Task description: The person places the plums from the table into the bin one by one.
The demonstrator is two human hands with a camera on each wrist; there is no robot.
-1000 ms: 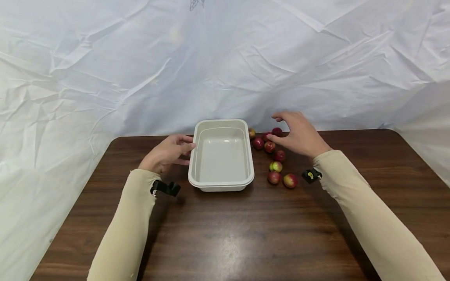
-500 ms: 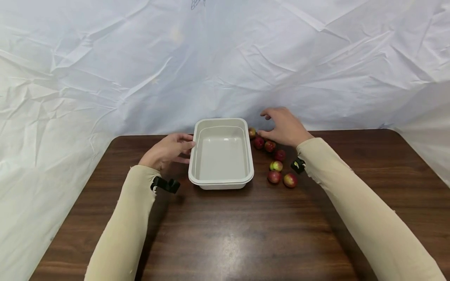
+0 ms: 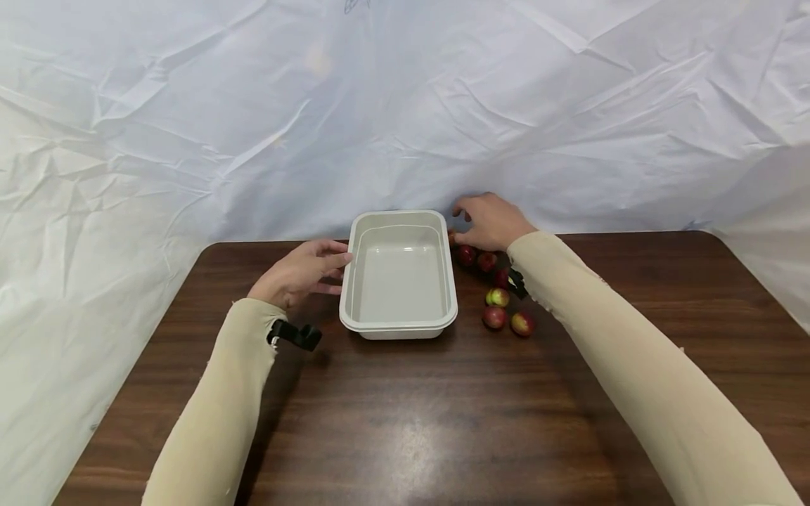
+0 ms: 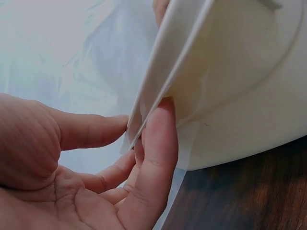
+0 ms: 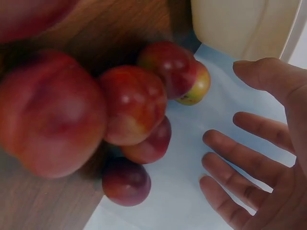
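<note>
Fingers (image 5: 249, 160) of the right hand (image 3: 490, 221) are spread and hold nothing, hovering over the far end of a cluster of small red apples (image 3: 486, 261) just right of the cream tray (image 3: 399, 322), while the left hand (image 3: 297, 274) rests straight fingers (image 4: 158, 143) against the tray's left rim. The tray stands at the back of the dark wooden table (image 3: 405, 422), near the crumpled white sheet (image 3: 253, 105), between the hands. The apples are glossy red, some blushed yellow-green, lying on the wood touching or near each other.

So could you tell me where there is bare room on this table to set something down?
The table is bare in front of the tray, between the two sleeves, and right of the right sleeve. It is crowded right of the tray, where the fruits cluster under the right hand.
</note>
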